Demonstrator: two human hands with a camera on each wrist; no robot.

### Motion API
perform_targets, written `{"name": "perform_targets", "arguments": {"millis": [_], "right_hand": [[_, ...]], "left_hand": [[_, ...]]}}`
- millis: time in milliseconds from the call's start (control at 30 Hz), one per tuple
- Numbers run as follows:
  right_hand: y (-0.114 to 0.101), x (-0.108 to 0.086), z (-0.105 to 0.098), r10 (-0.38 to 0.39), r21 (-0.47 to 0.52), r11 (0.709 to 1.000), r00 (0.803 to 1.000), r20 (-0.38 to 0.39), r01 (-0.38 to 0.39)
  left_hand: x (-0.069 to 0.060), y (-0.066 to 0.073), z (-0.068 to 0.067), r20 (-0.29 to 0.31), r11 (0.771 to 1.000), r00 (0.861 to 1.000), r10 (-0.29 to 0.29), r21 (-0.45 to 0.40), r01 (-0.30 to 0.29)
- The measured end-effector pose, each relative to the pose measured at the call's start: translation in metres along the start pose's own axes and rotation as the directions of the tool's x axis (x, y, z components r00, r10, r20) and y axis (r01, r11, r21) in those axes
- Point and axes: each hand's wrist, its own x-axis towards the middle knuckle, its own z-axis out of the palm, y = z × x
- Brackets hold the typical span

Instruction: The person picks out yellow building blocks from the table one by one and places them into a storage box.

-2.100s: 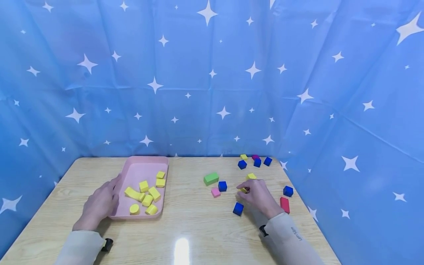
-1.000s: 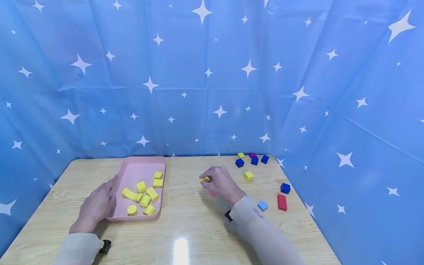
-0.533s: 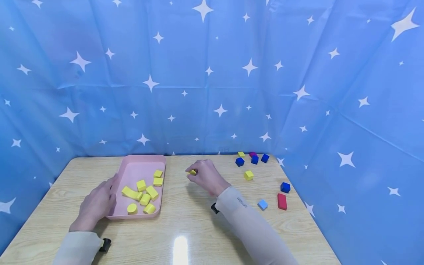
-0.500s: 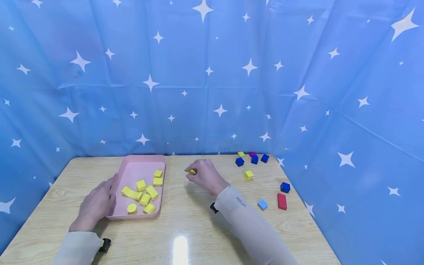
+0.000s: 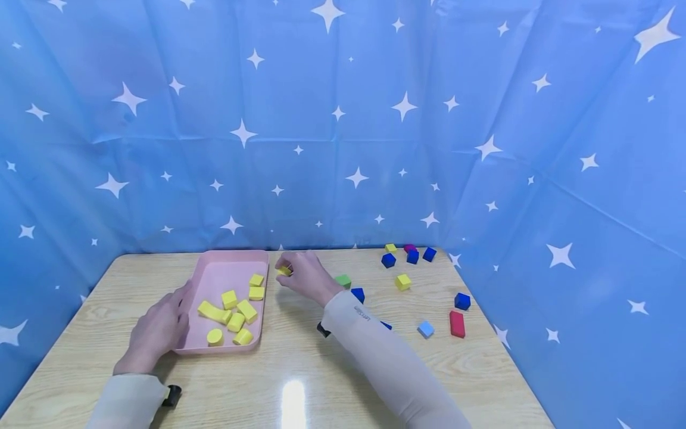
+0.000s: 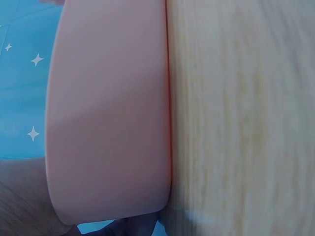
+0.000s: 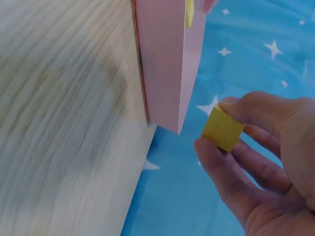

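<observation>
Resting along the left wall of the pink tray (image 5: 217, 274), the person's left hand (image 5: 158, 328) seems placed to keep it from sliding. Whether it clamps that wall or merely lies against it, I cannot tell from my end — the left-wrist feed shows mostly tray and wood. Inside the tray, loose yellow blocks (image 5: 247, 311) lie towards its near and right sides; its walls, I judge, stop the rounded ones rolling off.

Just right of the tray's far right corner, the right hand (image 5: 308, 274) pinches a yellow cube (image 7: 223, 129) between thumb and fingers. My right-wrist feed shows the cube outside the tray, apart from its wall. A light pinch suits so small a piece, I'd say.

Further right of the tray: a green block (image 5: 343, 281) and a dark blue cube (image 5: 357, 294), each partly covered by the right sleeve (image 5: 391, 369). Well right, level with the tray's far edge, a cluster: yellow block (image 5: 390, 248), magenta block (image 5: 409, 248), three blue cubes (image 5: 412, 257). Level with its near half: a light blue block (image 5: 426, 329), then a red block (image 5: 457, 325).

Surface under the tray: pale wood-grain table (image 5: 241, 393), glare on the near side. Behind the tray — creased blue drape (image 5: 300, 119), white stars.
</observation>
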Motion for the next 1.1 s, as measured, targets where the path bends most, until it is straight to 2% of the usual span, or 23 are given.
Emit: {"name": "perform_targets", "arguments": {"millis": [167, 400, 567, 667, 933, 1100], "right_hand": [[-0.013, 0.017, 0.009, -0.039, 0.003, 0.999, 0.999, 0.018, 0.039], [-0.035, 0.033, 0.022, 0.019, -0.037, 0.999, 0.995, 0.093, -0.016], [-0.044, 0.042, 0.034, -0.039, -0.083, 0.995, 0.99, 0.132, 0.05], [-0.047, 0.046, 0.04, -0.065, -0.087, 0.993, 0.985, 0.161, 0.079], [-0.058, 0.05, 0.051, -0.022, -0.082, 0.996, 0.977, 0.214, 0.041], [-0.059, 0.053, 0.053, -0.071, -0.16, 0.981, 0.973, 0.22, 0.108]], "left_hand": [[0.0, -0.001, -0.001, -0.005, 1.0, 1.0, -0.014, 0.005, 0.014], [0.001, -0.001, -0.001, 0.008, 1.0, 1.0, -0.015, 0.0, 0.015], [0.001, 0.0, 0.0, 0.002, 1.0, 1.0, -0.022, -0.005, 0.022], [0.001, 0.0, 0.001, -0.003, 1.0, 1.0, -0.024, -0.008, 0.024], [0.001, 0.001, 0.001, 0.001, 1.0, 1.0, -0.025, -0.017, 0.025], [0.002, 0.0, 0.0, -0.01, 1.0, 1.0, -0.008, -0.024, 0.008]]}}
